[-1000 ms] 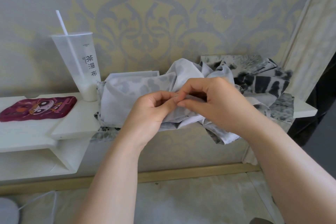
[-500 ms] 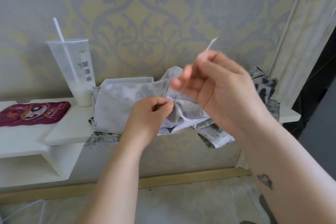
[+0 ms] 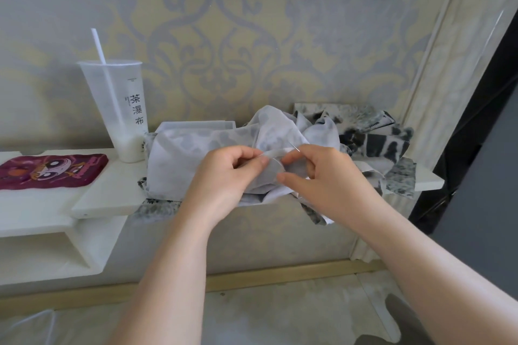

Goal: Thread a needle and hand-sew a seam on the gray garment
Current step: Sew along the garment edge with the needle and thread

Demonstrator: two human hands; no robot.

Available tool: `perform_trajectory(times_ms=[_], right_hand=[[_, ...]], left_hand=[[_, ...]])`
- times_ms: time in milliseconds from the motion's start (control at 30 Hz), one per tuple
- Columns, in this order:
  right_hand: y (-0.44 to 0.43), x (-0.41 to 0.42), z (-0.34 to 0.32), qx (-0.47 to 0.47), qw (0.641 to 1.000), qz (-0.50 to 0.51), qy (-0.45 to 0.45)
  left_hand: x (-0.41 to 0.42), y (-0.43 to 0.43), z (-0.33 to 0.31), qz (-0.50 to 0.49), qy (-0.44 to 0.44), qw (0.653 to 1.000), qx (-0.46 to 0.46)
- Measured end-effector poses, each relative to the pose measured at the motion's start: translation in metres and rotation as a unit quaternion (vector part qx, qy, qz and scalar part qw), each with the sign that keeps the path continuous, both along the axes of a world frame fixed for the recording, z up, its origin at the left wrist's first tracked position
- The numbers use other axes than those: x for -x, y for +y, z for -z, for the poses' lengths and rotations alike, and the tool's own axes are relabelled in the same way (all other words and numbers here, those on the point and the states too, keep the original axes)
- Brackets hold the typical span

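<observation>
- Here, centre frame: two hands. The left hand [image 3: 224, 176], fingers curled, pinches a fold of the one gray garment [image 3: 193, 154], heaped on the one white shelf [image 3: 112, 193].
- Right hand [image 3: 325, 176]: fingers curled, pinching one needle [image 3: 293, 145] at that fold.
- Left of frame: one cup [image 3: 117, 103], one straw [image 3: 98, 47], one pink pouch [image 3: 50, 171].

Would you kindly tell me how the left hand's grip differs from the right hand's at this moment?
The left hand pinches a fold of the gray garment; the right hand pinches the needle at that fold. The needle's tip sticks up above the right hand's fingers; nothing protrudes from the left hand. Both curl their fingers over the garment.
</observation>
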State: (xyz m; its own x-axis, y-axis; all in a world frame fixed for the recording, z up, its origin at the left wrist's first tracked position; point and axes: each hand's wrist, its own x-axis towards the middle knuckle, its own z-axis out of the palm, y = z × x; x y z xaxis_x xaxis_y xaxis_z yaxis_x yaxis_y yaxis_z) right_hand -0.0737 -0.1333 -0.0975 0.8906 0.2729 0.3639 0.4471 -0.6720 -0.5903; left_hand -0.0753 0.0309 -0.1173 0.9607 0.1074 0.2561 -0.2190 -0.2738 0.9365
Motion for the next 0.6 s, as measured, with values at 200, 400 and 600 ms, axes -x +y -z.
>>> perform_trajectory(times_ms=[200,400,600], right_hand=[[-0.003,0.002,-0.012,-0.101,0.994,-0.033,0.016],[0.003,0.011,-0.034,-0.470,0.839,-0.213,0.175],[-0.011,0.011,-0.038,-0.194,0.854,-0.255,0.409]], left_hand=[[0.003,0.002,-0.002,0.012,0.003,1.000,0.022],[0.003,0.002,-0.002,0.029,0.029,0.999,0.033],[0.005,0.001,-0.004,0.012,0.016,1.000,0.015]])
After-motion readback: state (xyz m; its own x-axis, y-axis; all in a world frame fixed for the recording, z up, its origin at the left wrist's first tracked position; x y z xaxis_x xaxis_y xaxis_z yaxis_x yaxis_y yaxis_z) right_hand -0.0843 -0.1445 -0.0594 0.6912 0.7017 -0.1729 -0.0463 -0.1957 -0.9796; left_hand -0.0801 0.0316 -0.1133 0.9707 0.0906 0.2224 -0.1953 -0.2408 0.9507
